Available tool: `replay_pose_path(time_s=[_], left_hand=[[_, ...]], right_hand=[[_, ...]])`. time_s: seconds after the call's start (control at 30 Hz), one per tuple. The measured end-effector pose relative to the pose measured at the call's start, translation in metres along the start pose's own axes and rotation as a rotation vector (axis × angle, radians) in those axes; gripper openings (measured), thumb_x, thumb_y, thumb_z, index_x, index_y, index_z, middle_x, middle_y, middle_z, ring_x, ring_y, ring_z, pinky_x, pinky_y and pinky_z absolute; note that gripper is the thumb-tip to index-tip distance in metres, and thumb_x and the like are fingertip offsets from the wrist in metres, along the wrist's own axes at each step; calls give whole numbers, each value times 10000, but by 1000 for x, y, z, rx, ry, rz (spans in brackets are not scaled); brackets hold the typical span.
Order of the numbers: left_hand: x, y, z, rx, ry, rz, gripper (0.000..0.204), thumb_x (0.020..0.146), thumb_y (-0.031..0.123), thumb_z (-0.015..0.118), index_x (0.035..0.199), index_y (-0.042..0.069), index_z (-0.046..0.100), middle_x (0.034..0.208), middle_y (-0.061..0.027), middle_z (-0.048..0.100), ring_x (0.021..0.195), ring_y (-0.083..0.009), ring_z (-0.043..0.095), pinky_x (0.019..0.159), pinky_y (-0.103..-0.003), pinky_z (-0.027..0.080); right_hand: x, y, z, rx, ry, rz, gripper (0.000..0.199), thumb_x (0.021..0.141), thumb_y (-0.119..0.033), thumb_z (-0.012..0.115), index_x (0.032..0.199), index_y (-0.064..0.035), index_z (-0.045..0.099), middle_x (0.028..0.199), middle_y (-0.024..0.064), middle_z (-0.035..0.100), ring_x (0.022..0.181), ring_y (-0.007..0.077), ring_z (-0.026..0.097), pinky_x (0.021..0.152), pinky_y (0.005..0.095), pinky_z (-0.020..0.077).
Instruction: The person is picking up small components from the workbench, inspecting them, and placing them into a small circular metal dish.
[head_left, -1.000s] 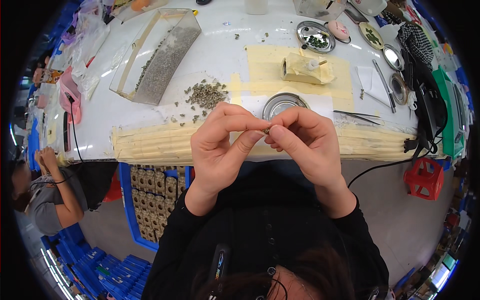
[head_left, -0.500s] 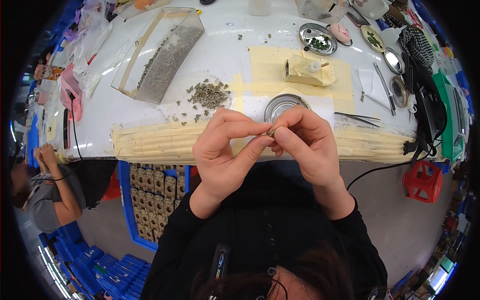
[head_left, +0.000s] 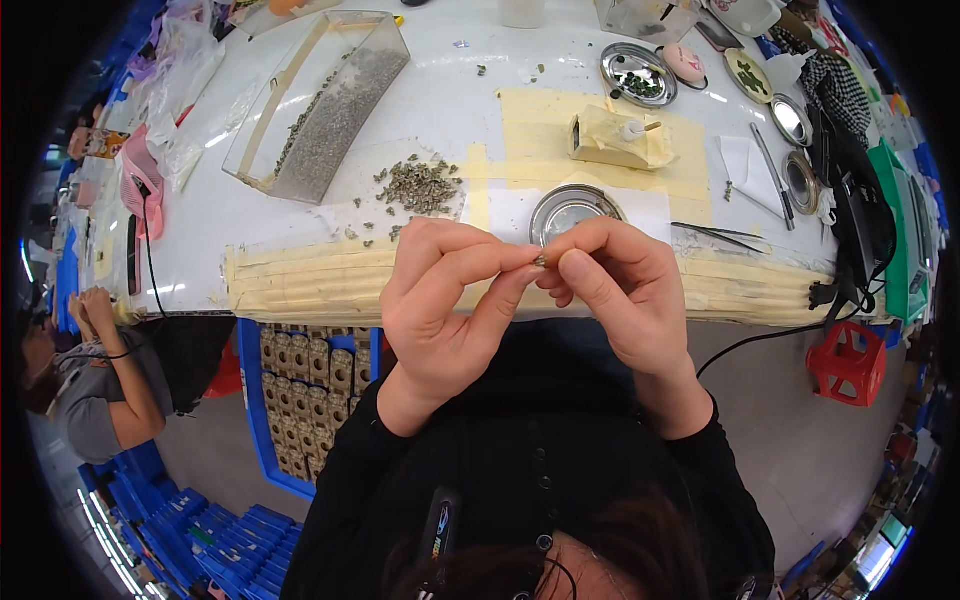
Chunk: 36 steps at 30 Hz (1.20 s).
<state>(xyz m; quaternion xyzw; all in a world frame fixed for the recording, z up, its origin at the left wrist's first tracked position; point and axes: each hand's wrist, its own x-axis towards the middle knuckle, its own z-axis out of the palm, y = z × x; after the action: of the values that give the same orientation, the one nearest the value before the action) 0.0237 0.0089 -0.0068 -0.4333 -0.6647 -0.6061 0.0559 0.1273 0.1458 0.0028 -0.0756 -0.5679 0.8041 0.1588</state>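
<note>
Small part at risk of dropping at tabletop edge

The small metallic part (head_left: 541, 261) sits at the meeting fingertips of both hands, over the front border of the tabletop (head_left: 195, 260). The left hand (head_left: 445, 305) has thumb and index fingers nearly together, pinching the part. The right hand (head_left: 630, 300) has its index tip close against it, the thumb slightly apart; whether these fingers grip the part cannot be told.

Principal hazard: loss of the part. Contact is confined to the fingertips, so a small slip or an uneven push could flick it out. Likely landing points are the ridged yellow tape (head_left: 300, 280) or the dark clothing (head_left: 480, 460) below, where it would be hard to find. Should it bounce into the loose pile (head_left: 420, 186), it could be mistaken for similar pieces. The fingers also obscure it, so misalignment could pass unnoticed.
</note>
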Motion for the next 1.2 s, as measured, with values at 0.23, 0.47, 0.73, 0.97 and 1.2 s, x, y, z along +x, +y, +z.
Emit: replay_pose_path(time_s=[0.23, 0.47, 0.73, 0.97, 1.2], left_hand=[[2, 2, 1, 275, 19, 196, 234, 665, 45, 794, 882, 79, 714, 802, -2, 624, 716, -178, 549, 684, -306, 369], [3, 4, 1, 319, -4, 215, 227, 668, 40, 790, 876, 88, 715, 796, -2, 620, 725, -175, 548, 703, -309, 369], [2, 1, 2, 0, -39, 74, 208, 695, 40, 785, 885, 99, 721, 795, 12, 628, 732, -153, 553, 717, -299, 363], [5, 3, 0, 321, -15, 275, 218, 679, 55, 786, 880, 101, 713, 786, 26, 618, 726, -154, 544, 733, -301, 333], [5, 5, 0, 408, -16, 286, 217, 669, 69, 784, 869, 107, 709, 789, 25, 609, 730, -162, 536, 739, -306, 319]], right_hand=[[0, 1, 0, -204, 55, -110, 78, 893, -48, 642, 923, 25, 642, 825, 35, 655, 765, 72, 606, 697, 213, 490], [0, 3, -3, -304, 52, -176, 76, 892, -53, 648, 913, 20, 642, 793, 32, 646, 714, 69, 592, 659, 209, 486], [0, -2, -5, 121, -59, 155, 127, 936, -121, 618, 961, 4, 620, 818, 37, 651, 721, 63, 595, 661, 203, 492], [0, -1, -5, 87, -27, 125, 133, 937, -130, 618, 948, 2, 619, 820, 36, 652, 716, 63, 590, 662, 202, 493], [1, 1, -6, 23, -9, 64, 146, 943, -140, 610, 942, 5, 609, 817, 41, 647, 735, 67, 592, 666, 202, 490]])
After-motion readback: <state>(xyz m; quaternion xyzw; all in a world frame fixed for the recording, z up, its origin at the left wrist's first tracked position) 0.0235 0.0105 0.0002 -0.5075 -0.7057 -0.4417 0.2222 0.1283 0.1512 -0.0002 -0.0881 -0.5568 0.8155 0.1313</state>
